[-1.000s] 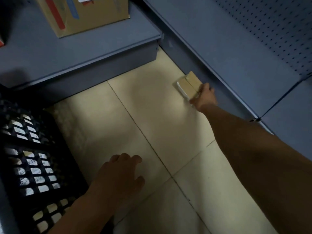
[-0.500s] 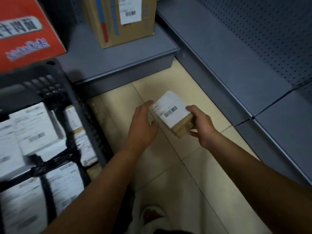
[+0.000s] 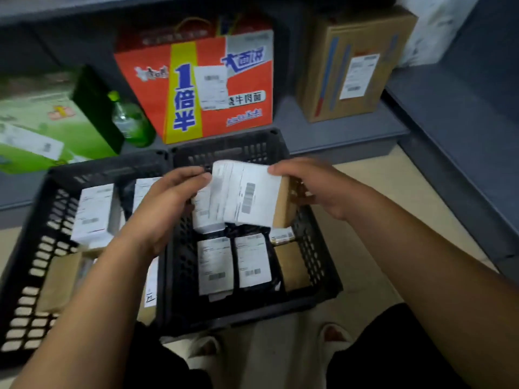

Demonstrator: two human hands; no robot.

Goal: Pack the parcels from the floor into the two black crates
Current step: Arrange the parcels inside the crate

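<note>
A small brown parcel (image 3: pixel 247 195) with a white barcode label is held over the back of the right black crate (image 3: pixel 317 265). My right hand (image 3: pixel 317 186) grips its right side and my left hand (image 3: pixel 165 203) holds its left edge. Inside the right crate lie several labelled parcels (image 3: pixel 234 263), some in dark wrapping, and a brown box (image 3: pixel 290 265). The left black crate (image 3: pixel 42 265) stands beside it, touching, with white-labelled parcels (image 3: pixel 94 211) and brown boxes inside. My left forearm hides part of its contents.
Behind the crates, a low grey shelf (image 3: pixel 337 130) carries an orange-red carton (image 3: pixel 202 82), a brown box (image 3: pixel 351 66), a green carton (image 3: pixel 47 122) and a green bottle (image 3: pixel 132 122). Grey shelving (image 3: pixel 463 141) runs along the right. My feet show on the tan floor (image 3: pixel 362 276) below the crates.
My right hand picked the parcel off the floor by the right shelving, my left hand joined it, and both carried it left over the right crate. The view turned toward the crates.
</note>
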